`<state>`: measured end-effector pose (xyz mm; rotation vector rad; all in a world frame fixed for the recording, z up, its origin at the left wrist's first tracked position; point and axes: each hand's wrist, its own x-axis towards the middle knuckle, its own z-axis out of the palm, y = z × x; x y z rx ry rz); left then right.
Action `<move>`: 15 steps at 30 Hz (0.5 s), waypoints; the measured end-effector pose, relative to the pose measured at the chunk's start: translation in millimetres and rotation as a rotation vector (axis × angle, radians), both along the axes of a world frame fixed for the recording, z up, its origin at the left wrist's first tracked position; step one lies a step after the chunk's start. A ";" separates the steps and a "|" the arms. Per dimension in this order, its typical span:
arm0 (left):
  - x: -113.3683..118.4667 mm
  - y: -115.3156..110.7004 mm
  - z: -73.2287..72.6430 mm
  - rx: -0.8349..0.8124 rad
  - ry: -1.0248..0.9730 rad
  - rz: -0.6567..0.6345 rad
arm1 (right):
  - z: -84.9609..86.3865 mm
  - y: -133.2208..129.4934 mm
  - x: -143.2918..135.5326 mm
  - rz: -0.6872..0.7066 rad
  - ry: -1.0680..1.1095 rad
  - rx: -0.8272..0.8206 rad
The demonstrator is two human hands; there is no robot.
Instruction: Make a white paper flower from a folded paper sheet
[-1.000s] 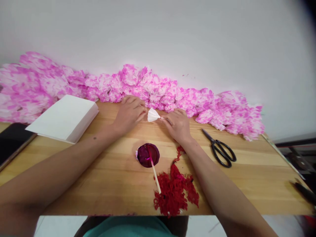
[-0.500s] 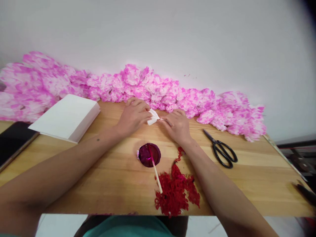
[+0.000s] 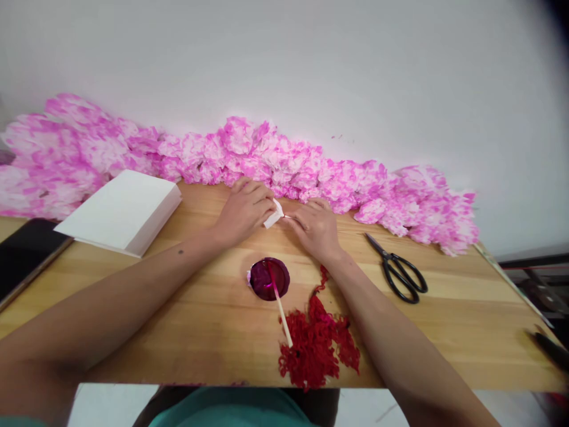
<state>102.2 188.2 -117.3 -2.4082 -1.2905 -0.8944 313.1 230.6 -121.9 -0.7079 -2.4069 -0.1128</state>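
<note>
Pinches fanned white paper at its spread end in left hand, grips its narrow end in right hand. Holds it between both, above pale wood-grained table, before pink-and-white blooms banked along grey wall. Note plain-topped white block at left.

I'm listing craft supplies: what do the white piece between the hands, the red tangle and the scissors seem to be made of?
White piece: probably thin, matte paper, from its folded look.
Red tangle: likely matte yarn, given its kinked, fuzzy strands.
Scissors: dark grey blades, apparently metal with a dull sheen; the smooth black handles could be plastic or coated metal.
</note>
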 end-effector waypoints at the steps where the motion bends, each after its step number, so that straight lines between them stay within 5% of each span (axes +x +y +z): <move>1: -1.1 0.7 0.4 -0.002 0.003 0.011 | -0.2 0.8 0.7 -0.004 0.005 0.001; 9: -12.7 5.5 -1.8 -0.008 -0.098 0.113 | -1.3 8.2 10.8 -0.082 0.045 -0.006; 15: -6.5 0.6 -0.8 0.037 -0.077 0.035 | -0.4 7.2 9.9 -0.085 0.041 -0.005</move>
